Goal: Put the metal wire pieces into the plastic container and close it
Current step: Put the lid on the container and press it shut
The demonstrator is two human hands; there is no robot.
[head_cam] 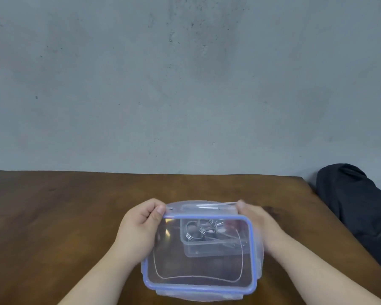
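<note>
Both hands grip the lid: left hand (pixel 141 225) pinches its far-left corner, right hand (pixel 254 219) closes on its far-right corner, blurred. Lid (pixel 198 260) is held over the plastic container (pixel 209 247) on the table (pixel 75 216), its long axis running left to right between the hands. Metal wire pieces (pixel 201 230) lie inside the container. Lid appears not yet latched; judged next: lower squarely, press clips.

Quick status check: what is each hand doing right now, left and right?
Left hand: closed on the far left corner of the lid.
Right hand: blurred, at the lid's far right corner; its grip cannot be told.
</note>
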